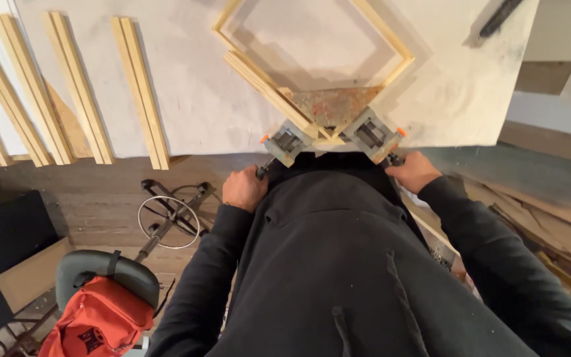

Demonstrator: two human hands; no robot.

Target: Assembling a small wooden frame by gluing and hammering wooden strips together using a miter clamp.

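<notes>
A pale wooden frame (pixel 259 78) lies on the white worktable (pixel 193 99), one corner pointing at me. That corner sits in a grey corner clamp (pixel 328 135) with orange tips at the table's near edge. My left hand (pixel 244 188) is closed around the clamp's left screw handle (pixel 265 168). My right hand (pixel 415 170) is closed around the right screw handle (pixel 393 158). My black hooded top hides the space below the clamp.
Several loose wooden moulding strips (pixel 141 92) lie fanned out on the table's left part. A dark tool (pixel 500 16) lies at the back right. Below left stand a stool (pixel 103 271) with an orange bag (pixel 100 320) and a wire-ringed metal stand (pixel 168 221) on the wooden floor.
</notes>
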